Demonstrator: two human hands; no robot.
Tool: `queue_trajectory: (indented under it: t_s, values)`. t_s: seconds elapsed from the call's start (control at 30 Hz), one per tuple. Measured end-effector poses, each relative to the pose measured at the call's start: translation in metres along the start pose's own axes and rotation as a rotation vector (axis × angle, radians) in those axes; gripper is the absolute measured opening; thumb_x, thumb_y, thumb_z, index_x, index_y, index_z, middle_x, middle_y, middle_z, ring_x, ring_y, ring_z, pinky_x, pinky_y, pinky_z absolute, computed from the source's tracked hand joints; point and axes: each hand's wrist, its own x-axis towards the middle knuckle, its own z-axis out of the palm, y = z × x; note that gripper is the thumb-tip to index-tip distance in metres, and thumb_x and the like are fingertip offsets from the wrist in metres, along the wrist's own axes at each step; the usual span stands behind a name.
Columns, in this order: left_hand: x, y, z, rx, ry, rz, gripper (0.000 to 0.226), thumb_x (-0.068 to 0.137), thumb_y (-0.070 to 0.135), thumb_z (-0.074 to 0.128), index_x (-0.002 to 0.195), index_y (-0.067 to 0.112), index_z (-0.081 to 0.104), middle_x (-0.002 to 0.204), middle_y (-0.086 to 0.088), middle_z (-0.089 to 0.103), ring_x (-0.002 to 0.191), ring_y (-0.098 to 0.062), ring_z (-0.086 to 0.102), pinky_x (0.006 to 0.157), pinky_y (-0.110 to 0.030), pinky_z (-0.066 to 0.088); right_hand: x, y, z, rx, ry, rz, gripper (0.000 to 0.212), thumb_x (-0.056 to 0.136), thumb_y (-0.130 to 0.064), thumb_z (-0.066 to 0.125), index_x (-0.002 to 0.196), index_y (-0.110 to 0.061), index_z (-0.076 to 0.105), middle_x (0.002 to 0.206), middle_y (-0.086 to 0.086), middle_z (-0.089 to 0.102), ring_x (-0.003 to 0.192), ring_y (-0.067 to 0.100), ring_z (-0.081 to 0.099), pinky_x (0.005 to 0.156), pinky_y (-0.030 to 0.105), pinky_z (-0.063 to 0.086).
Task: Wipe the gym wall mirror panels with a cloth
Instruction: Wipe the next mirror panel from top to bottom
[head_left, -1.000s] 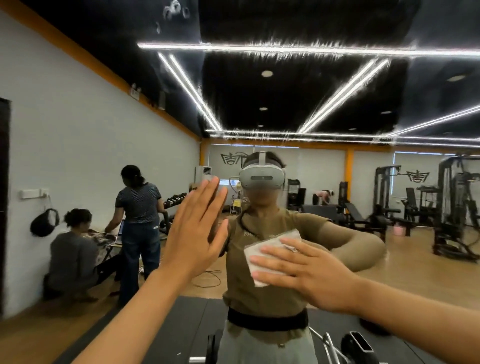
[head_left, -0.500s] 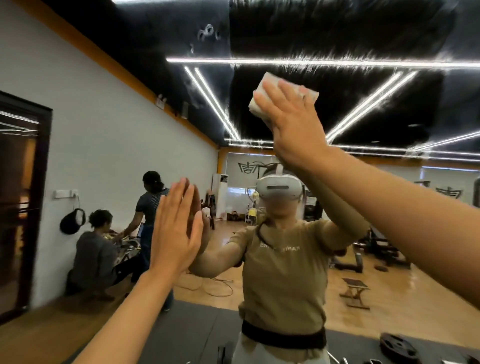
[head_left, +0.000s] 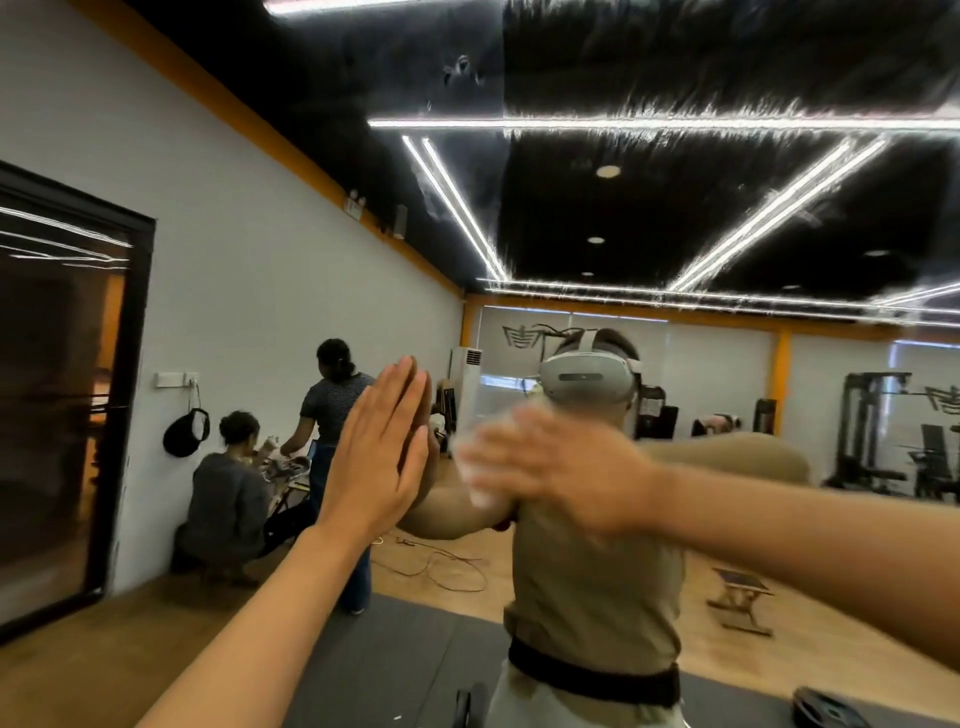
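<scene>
- The right hand (head_left: 566, 478) presses a white cloth (head_left: 480, 486) flat against the mirror panel (head_left: 675, 208); its fingers lie straight over the cloth, a flat-palm grip and no pinch. The hand is smeared with motion blur, so only the cloth's lower edge shows beneath the fingers.
- The left hand (head_left: 376, 457) lies flat and released on the glass just beside it, fingers straight and together, holding nothing.
- Risk, as I judge it: with nothing curled round the cloth, a fast stroke could let it slide out from under the palm and drop to the floor.
- The braced left palm may leave fresh prints on the glass, and it stands in the path of a leftward stroke.
- Streaks show high on the panel; reaching them would mean leaning hard on the glass.
- In the reflection: the wearer in a tan shirt and a headset (head_left: 587, 376), two people (head_left: 332, 405) by the white wall, cables (head_left: 441, 566) on the wooden floor, a weight machine (head_left: 872, 431) at right.
- A dark mat (head_left: 395, 665) and a weight plate (head_left: 826, 709) lie low in view, close to where the feet would stand.
</scene>
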Motion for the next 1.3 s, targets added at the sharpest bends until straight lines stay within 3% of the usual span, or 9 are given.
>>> queue_trajectory:
  t_s: [0.1, 0.27, 0.43, 0.7, 0.87, 0.93, 1.03, 1.13, 1.3]
  values:
    - [0.0, -0.001, 0.0, 0.01, 0.0, 0.013, 0.059, 0.103, 0.033, 0.033, 0.158, 0.018, 0.019, 0.166, 0.006, 0.008, 0.153, -0.011, 0.006, 0.124, -0.032, 0.006, 0.032, 0.077, -0.029, 0.068, 0.169, 0.38, 0.074, 0.079, 0.001, 0.06, 0.147, -0.022, 0.044, 0.158, 0.007, 0.034, 0.146, 0.031, 0.029, 0.117, 0.054, 0.025]
    - [-0.001, -0.003, 0.0, 0.019, 0.007, 0.024, 0.059, 0.103, 0.034, 0.034, 0.158, 0.019, 0.019, 0.166, 0.006, 0.009, 0.152, -0.011, 0.008, 0.124, -0.028, 0.003, 0.062, 0.132, -0.051, 0.136, 0.219, 0.731, 0.063, 0.093, -0.008, 0.05, 0.152, -0.023, 0.034, 0.162, 0.004, 0.024, 0.15, 0.028, 0.016, 0.12, 0.047, 0.008]
    - [0.0, -0.001, 0.002, -0.026, 0.033, 0.009, 0.059, 0.103, 0.034, 0.034, 0.158, 0.019, 0.02, 0.166, 0.006, 0.01, 0.153, -0.011, 0.007, 0.123, -0.024, -0.001, 0.054, 0.063, -0.025, 0.129, 0.249, 0.65, 0.061, 0.086, -0.015, 0.032, 0.146, -0.019, 0.043, 0.156, 0.008, 0.035, 0.145, 0.032, 0.025, 0.118, 0.045, 0.011]
    - [-0.001, -0.01, 0.002, -0.035, 0.026, 0.09, 0.06, 0.103, 0.038, 0.029, 0.158, 0.016, 0.019, 0.166, -0.001, 0.009, 0.152, -0.008, -0.002, 0.119, -0.018, -0.009, -0.009, -0.137, 0.033, 0.102, 0.027, 0.251, 0.065, 0.09, -0.031, 0.046, 0.153, -0.024, 0.033, 0.162, 0.004, 0.027, 0.15, 0.03, 0.02, 0.12, 0.051, 0.015]
    - [0.001, -0.016, 0.004, -0.021, -0.003, 0.153, 0.07, 0.1, 0.047, 0.031, 0.159, 0.015, 0.009, 0.167, -0.002, -0.001, 0.152, -0.012, -0.008, 0.119, -0.023, -0.014, -0.016, -0.122, 0.024, 0.151, 0.026, 0.185, 0.054, 0.097, -0.02, 0.043, 0.151, -0.025, 0.039, 0.161, 0.001, 0.028, 0.15, 0.021, 0.02, 0.124, 0.041, 0.009]
    - [0.001, -0.019, 0.002, -0.038, -0.024, 0.175, 0.074, 0.099, 0.05, 0.035, 0.159, 0.016, 0.007, 0.167, -0.001, -0.005, 0.152, -0.012, -0.011, 0.12, -0.025, -0.013, -0.01, -0.082, 0.008, 0.122, 0.05, 0.294, 0.054, 0.095, -0.016, 0.04, 0.149, -0.023, 0.041, 0.159, 0.005, 0.032, 0.149, 0.024, 0.024, 0.123, 0.042, 0.012]
    - [0.002, -0.019, 0.002, -0.055, -0.041, 0.158, 0.076, 0.099, 0.049, 0.038, 0.159, 0.018, 0.004, 0.167, 0.001, -0.007, 0.152, -0.011, -0.012, 0.122, -0.03, -0.008, 0.004, -0.016, -0.021, 0.129, 0.19, 0.713, 0.05, 0.096, -0.021, 0.039, 0.146, -0.019, 0.042, 0.155, 0.01, 0.038, 0.146, 0.029, 0.028, 0.121, 0.046, 0.018]
    - [0.002, -0.017, 0.0, -0.056, -0.049, 0.15, 0.078, 0.097, 0.051, 0.039, 0.159, 0.018, 0.003, 0.167, 0.0, -0.007, 0.152, -0.013, -0.011, 0.122, -0.031, -0.007, 0.018, 0.006, -0.03, 0.188, 0.321, 1.019, 0.047, 0.099, -0.023, 0.035, 0.144, -0.014, 0.047, 0.154, 0.014, 0.039, 0.146, 0.034, 0.026, 0.122, 0.03, -0.001]
    - [0.001, -0.017, -0.001, -0.048, -0.072, 0.162, 0.089, 0.094, 0.058, 0.043, 0.159, 0.015, 0.001, 0.166, -0.002, -0.009, 0.152, -0.015, -0.012, 0.123, -0.036, -0.004, 0.025, -0.067, 0.002, 0.186, 0.458, 0.986, 0.052, 0.09, 0.005, 0.054, 0.14, -0.01, 0.051, 0.153, 0.007, 0.034, 0.144, 0.03, 0.025, 0.119, 0.048, 0.018]
